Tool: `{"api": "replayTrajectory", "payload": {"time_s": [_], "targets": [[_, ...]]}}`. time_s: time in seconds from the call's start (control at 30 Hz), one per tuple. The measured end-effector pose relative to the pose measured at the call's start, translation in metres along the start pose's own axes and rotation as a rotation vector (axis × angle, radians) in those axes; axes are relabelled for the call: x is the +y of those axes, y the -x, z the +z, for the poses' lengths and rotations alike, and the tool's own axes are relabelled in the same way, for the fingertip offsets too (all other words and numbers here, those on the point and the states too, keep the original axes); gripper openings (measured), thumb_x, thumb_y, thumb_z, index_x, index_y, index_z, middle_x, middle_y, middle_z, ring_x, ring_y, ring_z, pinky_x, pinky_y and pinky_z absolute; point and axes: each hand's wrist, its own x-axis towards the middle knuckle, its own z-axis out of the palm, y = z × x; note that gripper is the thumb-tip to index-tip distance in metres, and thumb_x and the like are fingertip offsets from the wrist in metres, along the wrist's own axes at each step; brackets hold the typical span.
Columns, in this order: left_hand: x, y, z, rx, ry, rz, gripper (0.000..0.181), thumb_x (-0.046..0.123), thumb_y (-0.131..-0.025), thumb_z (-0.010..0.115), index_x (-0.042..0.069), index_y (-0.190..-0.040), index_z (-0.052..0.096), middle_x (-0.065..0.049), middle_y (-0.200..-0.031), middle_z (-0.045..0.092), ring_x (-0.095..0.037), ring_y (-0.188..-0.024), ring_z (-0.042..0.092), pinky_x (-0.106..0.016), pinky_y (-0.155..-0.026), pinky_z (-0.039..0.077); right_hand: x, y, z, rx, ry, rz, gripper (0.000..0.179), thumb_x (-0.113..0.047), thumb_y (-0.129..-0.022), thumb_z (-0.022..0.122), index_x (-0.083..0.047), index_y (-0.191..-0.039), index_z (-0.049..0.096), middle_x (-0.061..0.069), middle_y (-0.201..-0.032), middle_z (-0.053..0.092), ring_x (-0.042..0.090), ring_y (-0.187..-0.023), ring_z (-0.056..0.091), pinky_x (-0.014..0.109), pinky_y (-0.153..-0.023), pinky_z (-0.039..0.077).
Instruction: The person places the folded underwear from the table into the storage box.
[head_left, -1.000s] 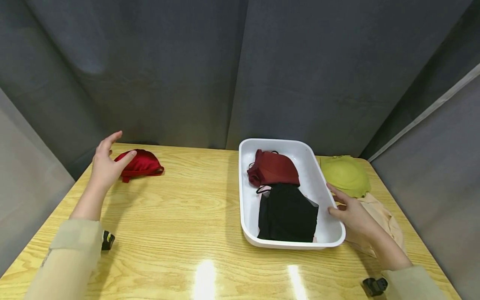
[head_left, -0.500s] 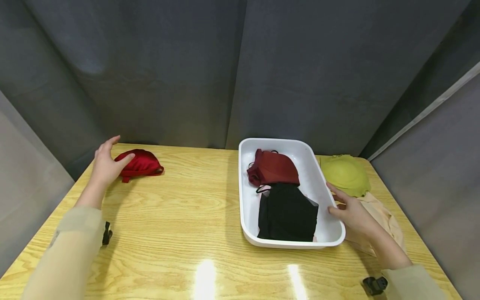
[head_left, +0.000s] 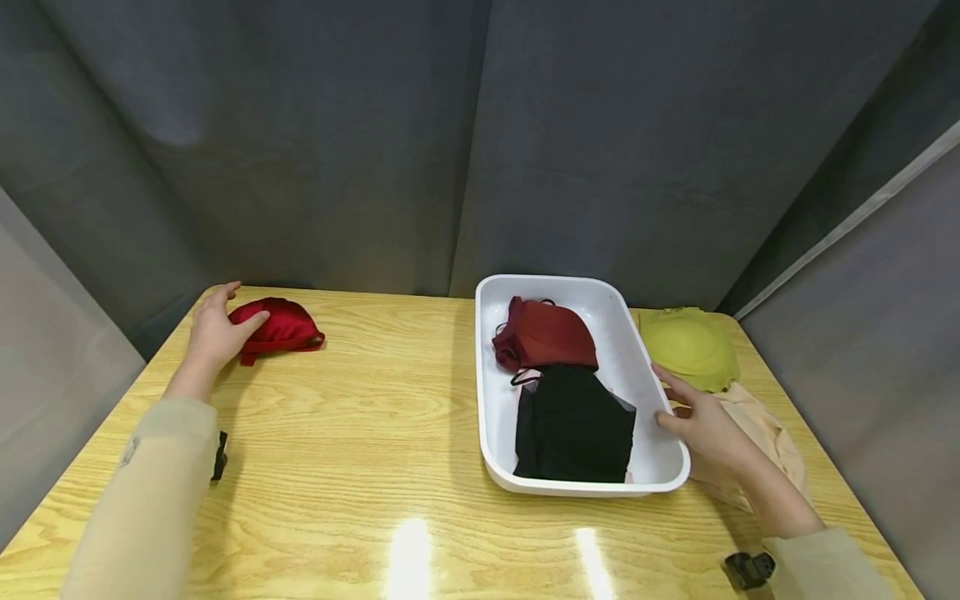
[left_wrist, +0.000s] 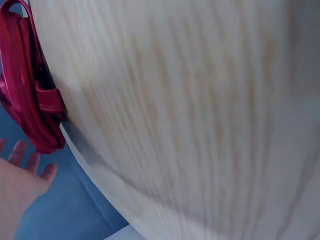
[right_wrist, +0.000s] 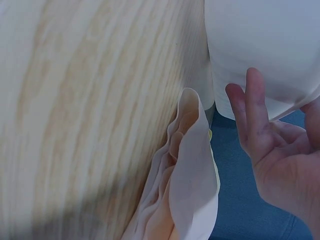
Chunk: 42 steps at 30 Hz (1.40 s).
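A folded, shiny red bra (head_left: 283,325) lies at the table's far left. My left hand (head_left: 215,333) is beside it, fingers spread at its left side and the thumb overlapping it in the head view. The left wrist view shows the hand (left_wrist: 22,182) with fingers just short of the red bra (left_wrist: 27,85). My right hand (head_left: 708,425) is at the right side of a white plastic bin (head_left: 585,489). In the right wrist view its extended fingers (right_wrist: 256,97) lie along the bin's outer wall (right_wrist: 265,45). A dark red bra (head_left: 551,337) and a folded black garment (head_left: 581,429) lie inside.
Right of the bin lie a yellow-green bra (head_left: 690,350) and a beige garment (head_left: 761,433), partly behind my right hand. Grey curtains (head_left: 360,150) hang along the back and sides of the wooden table (head_left: 360,425).
My left hand has lowered and come closer to the red bra, its forearm shifting slightly right. The right hand and the bin have stayed in place.
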Motion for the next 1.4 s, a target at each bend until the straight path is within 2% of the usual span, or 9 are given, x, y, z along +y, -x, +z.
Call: {"api": "replayTrajectory", "payload": {"time_s": [0.2,0.4,0.53,0.77,1.0,1.2,1.4], "targets": [[-0.004,-0.002,0.000,-0.053,-0.012,-0.050,0.082,0.044,-0.090,0.059,-0.001,-0.147,0.020,-0.033,-0.143,0.030,-0.051,-0.128,0.026,-0.063,-0.105,0.025,-0.001,0.002,0.001,-0.002,-0.010,0.001,0.071,-0.010,-0.091,0.058,-0.010,-0.151,0.020,0.037,-0.127,0.047,0.037,-0.097,0.062,0.041,-0.072,0.056],[-0.006,0.000,-0.001,-0.150,-0.023,-0.120,0.089,0.055,-0.091,0.049,0.000,-0.150,0.011,-0.033,-0.148,0.020,-0.055,-0.130,0.022,-0.066,-0.104,0.023,-0.002,0.004,0.001,-0.008,-0.015,0.012,0.071,-0.011,-0.091,0.058,-0.011,-0.151,0.019,0.037,-0.128,0.046,0.037,-0.097,0.062,0.042,-0.072,0.056],[-0.009,0.001,0.000,-0.198,-0.005,-0.164,0.092,0.057,-0.091,0.046,0.000,-0.150,0.006,-0.036,-0.147,0.018,-0.055,-0.129,0.023,-0.065,-0.104,0.024,-0.003,0.005,0.000,-0.008,-0.019,0.014,0.072,-0.010,-0.091,0.058,-0.011,-0.151,0.019,0.036,-0.128,0.046,0.037,-0.097,0.062,0.043,-0.072,0.056],[-0.011,-0.001,0.001,-0.209,0.073,-0.197,0.095,0.049,-0.089,0.055,-0.003,-0.148,0.001,-0.038,-0.146,0.016,-0.054,-0.129,0.024,-0.063,-0.106,0.024,-0.001,0.004,0.001,-0.010,-0.037,0.012,0.072,-0.009,-0.091,0.058,-0.011,-0.151,0.019,0.036,-0.128,0.046,0.037,-0.098,0.061,0.042,-0.071,0.056],[-0.014,0.003,-0.001,-0.237,0.156,-0.230,0.101,0.040,-0.087,0.065,-0.002,-0.148,-0.003,-0.037,-0.148,0.007,-0.054,-0.133,0.016,-0.062,-0.108,0.021,-0.001,0.004,0.002,-0.005,-0.031,0.011,0.072,-0.009,-0.090,0.058,-0.011,-0.151,0.020,0.036,-0.128,0.046,0.036,-0.096,0.061,0.043,-0.072,0.056],[-0.022,0.006,-0.002,-0.245,0.209,-0.260,0.102,0.044,-0.085,0.066,-0.001,-0.149,0.001,-0.035,-0.149,0.008,-0.052,-0.132,0.017,-0.060,-0.108,0.023,-0.003,0.003,0.002,-0.006,-0.024,0.018,0.072,-0.010,-0.091,0.058,-0.012,-0.151,0.020,0.035,-0.129,0.046,0.035,-0.096,0.061,0.044,-0.072,0.056],[-0.020,0.010,-0.005,-0.210,0.281,-0.294,0.098,0.043,-0.084,0.068,0.004,-0.151,0.007,-0.030,-0.152,0.010,-0.049,-0.134,0.019,-0.057,-0.109,0.025,-0.005,0.004,0.002,-0.014,-0.050,0.024,0.072,-0.010,-0.091,0.058,-0.014,-0.152,0.018,0.035,-0.129,0.045,0.035,-0.096,0.060,0.044,-0.071,0.057]]}}
